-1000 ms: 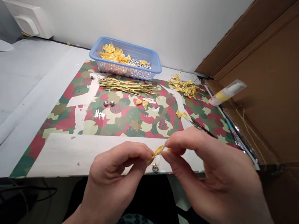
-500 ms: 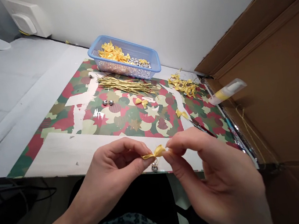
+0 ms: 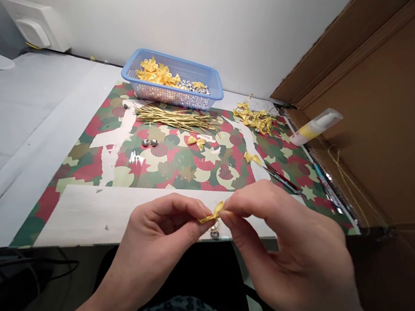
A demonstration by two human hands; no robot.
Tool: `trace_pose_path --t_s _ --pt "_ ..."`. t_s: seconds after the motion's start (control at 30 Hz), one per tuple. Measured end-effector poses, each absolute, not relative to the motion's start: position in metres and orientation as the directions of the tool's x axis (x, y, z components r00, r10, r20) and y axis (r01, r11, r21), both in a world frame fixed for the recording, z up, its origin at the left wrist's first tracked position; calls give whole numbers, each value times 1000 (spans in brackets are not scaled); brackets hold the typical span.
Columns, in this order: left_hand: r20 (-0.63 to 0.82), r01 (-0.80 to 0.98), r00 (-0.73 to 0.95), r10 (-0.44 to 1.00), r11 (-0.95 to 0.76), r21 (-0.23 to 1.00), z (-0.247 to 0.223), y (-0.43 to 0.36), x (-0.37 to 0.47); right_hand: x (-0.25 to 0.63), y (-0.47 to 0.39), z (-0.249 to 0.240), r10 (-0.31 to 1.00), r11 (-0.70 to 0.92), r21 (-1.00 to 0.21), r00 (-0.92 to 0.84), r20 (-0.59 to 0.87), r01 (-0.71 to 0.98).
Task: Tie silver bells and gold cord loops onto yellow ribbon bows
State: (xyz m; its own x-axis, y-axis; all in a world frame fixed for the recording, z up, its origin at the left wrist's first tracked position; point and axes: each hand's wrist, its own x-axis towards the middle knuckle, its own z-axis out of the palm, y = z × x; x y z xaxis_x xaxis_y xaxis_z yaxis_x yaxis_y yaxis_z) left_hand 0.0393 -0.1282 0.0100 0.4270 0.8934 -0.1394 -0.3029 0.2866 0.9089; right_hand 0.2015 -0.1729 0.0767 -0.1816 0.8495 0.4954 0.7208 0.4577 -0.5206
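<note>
My left hand (image 3: pixel 164 228) and right hand (image 3: pixel 291 244) pinch opposite ends of one bow (image 3: pixel 215 214) — a bell (image 3: pixel 214 233) hangs just below.

No lettering or number is readable. Any print on the yellow-banded, clear-capped plastic tube (image 3: pixel 307 132) is too small.

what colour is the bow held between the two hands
Yellow; the bow shows best in the head view.
</note>
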Motion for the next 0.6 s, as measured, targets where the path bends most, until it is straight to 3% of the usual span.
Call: trace_pose_path --t_s 0.23,0.47,0.6 --pt "-151 -295 430 890 296 909 10 -126 37 198 -171 68 784 530 -459 -205 586 713" --pt "-141 -319 428 893 295 901 10 -125 35 194 -170 56 803 513 -445 -228 550 734" --pt "-185 -315 466 866 357 879 5 -123 33 205 -173 56 872 418 -566 -140 469 711"
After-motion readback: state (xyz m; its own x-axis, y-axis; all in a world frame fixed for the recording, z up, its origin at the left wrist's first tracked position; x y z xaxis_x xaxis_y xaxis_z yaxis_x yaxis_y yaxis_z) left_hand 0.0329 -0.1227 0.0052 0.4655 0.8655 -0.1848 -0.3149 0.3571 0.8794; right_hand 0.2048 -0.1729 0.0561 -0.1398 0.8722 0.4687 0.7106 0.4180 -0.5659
